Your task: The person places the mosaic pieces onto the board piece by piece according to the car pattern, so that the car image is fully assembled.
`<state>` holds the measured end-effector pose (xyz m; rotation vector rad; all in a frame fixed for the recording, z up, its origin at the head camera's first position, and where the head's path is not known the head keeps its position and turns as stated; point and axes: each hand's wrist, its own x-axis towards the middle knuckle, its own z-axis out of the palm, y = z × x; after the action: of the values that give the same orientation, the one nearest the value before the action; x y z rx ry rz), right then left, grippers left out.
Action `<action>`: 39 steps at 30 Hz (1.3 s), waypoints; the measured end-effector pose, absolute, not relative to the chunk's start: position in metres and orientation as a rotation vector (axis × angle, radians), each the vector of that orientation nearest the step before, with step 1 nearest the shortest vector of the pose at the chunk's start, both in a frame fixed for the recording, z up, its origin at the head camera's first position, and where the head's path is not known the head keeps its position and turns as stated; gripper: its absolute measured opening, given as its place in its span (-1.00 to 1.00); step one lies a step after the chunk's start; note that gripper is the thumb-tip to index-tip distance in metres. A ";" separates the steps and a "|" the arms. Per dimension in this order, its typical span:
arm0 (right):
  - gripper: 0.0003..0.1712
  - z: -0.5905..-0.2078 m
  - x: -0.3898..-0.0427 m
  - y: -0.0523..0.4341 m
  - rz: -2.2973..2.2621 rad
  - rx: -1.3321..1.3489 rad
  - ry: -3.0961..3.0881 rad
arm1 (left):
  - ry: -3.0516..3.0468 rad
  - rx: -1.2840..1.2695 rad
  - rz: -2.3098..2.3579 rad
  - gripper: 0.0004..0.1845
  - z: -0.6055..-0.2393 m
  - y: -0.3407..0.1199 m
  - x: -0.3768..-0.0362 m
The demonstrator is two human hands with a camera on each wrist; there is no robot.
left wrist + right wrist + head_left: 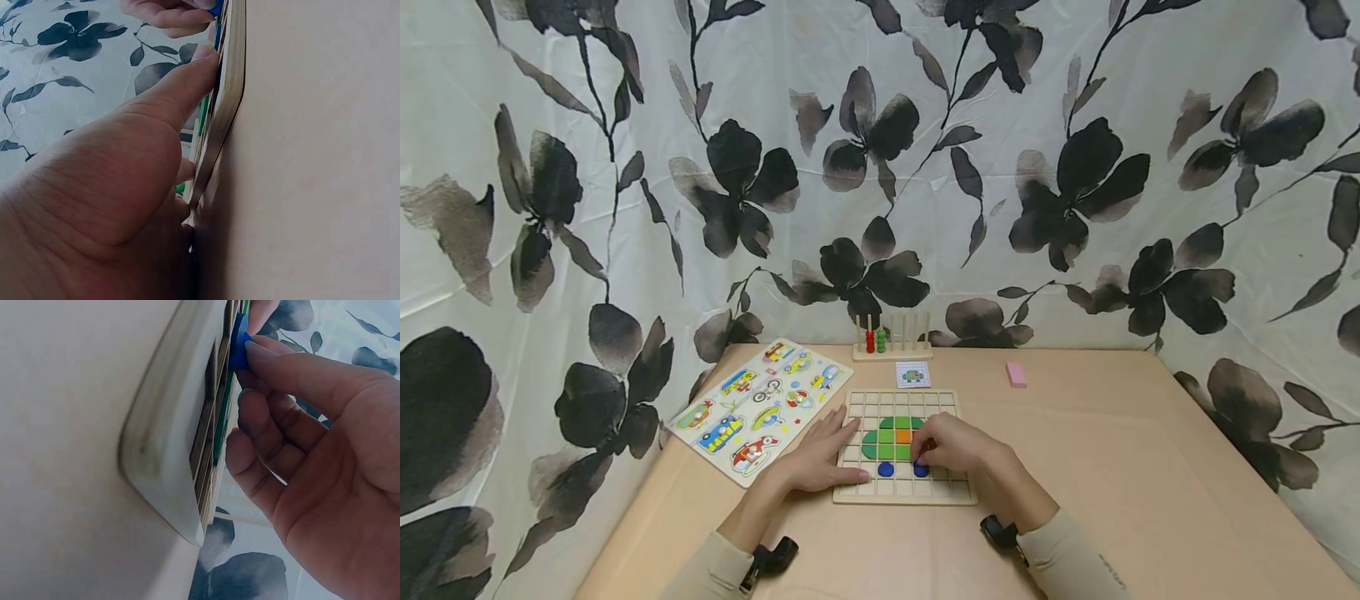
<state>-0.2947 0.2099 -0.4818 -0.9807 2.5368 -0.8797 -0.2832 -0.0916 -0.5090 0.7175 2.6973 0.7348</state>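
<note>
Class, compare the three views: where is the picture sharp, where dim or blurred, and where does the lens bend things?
Head view: evenly lit and sharp, the curtain bowing at the edges, soft shadows under the grid board. Left wrist view: dim, the left hand close and soft. Right wrist view: bluish, the blue piece fairly clear.

Backdrop: white curtain [925,167] printed with large black flowers and leaves, hung across the back and wrapping both sides. Work surface: tan table [1150,467], matte, smooth. Lighting soft and even; only faint shadows on the tabletop.
</note>
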 end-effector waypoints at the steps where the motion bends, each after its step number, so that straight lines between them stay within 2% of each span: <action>1: -0.83 -0.482 -0.295 0.209 -0.871 -0.981 2.540 | 2.698 0.718 0.734 0.11 -0.509 -0.092 -0.283; 29: -0.84 -0.483 -0.293 0.209 -0.834 -0.949 2.579 | 2.698 0.704 0.726 0.12 -0.508 -0.093 -0.284; 39: -0.92 -0.480 -0.294 0.221 -0.926 -0.807 2.696 | 2.708 0.714 0.714 0.11 -0.508 -0.091 -0.283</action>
<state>-0.2940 0.2212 -0.4800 -0.8067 2.6959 -0.9262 -0.2827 -0.0914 -0.5079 0.7139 2.7076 0.7136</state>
